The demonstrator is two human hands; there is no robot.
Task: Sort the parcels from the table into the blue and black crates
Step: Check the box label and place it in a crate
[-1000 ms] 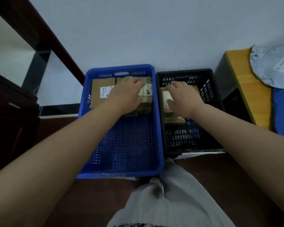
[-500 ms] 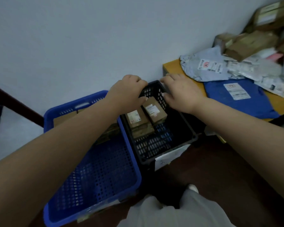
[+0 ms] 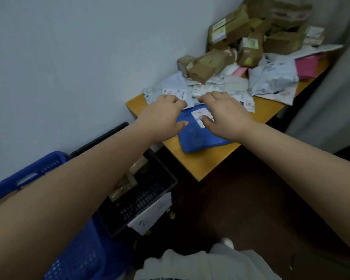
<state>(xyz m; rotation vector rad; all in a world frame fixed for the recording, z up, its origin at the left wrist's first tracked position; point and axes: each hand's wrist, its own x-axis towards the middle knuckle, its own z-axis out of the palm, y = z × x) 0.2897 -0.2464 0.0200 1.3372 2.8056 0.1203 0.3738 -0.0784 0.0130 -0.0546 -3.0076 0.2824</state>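
My left hand (image 3: 162, 116) and my right hand (image 3: 224, 114) reach over the near corner of the yellow table (image 3: 206, 166). Both hover at the far edge of a blue mailer parcel (image 3: 196, 138), fingers loosely curled and gripping nothing. The right thumb rests near the parcel's white label. A grey mailer (image 3: 176, 87) lies just beyond the left fingers. On the floor to the left stands the black crate (image 3: 150, 190) with brown boxes inside, partly hidden by my left forearm. The blue crate (image 3: 28, 172) stands beside it.
Several brown cardboard boxes (image 3: 226, 31) are piled at the table's far end against the wall. Grey and white mailers (image 3: 271, 77) and a pink one (image 3: 307, 65) lie spread in front of them. A grey curtain hangs at the right. My knee shows at the bottom.
Both hands left the crates, where they had set down boxes, and swung up and right to the table. My view turned right with them, onto the parcel pile.
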